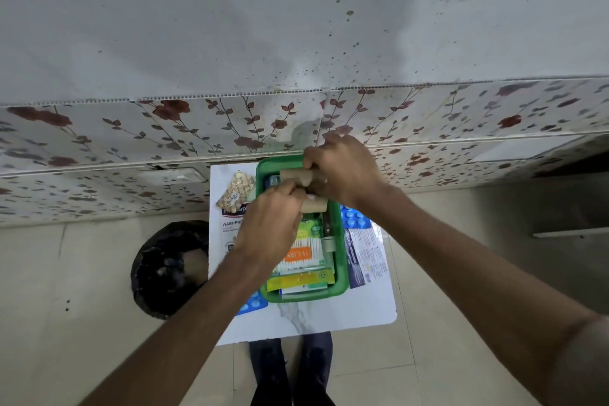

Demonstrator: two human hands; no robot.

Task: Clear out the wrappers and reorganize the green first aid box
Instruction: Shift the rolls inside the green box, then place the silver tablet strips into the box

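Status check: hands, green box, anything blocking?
Both hands over the green box: left hand and right hand each on a brown roll. Packets still inside; blister packs and leaflet beside it. Black bin left, path clear.

Both hands, the left hand (270, 227) and right hand (342, 168), crowd the far end of the green box (342, 260), blocking it. Packets fill its near half. The white table (329, 320) lies bare near the front edge; a black bin (164, 270) stands left.

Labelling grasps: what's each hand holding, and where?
Right hand: upper brown cardboard roll, at its right end. Left hand: lower brown cardboard roll, at its left end.
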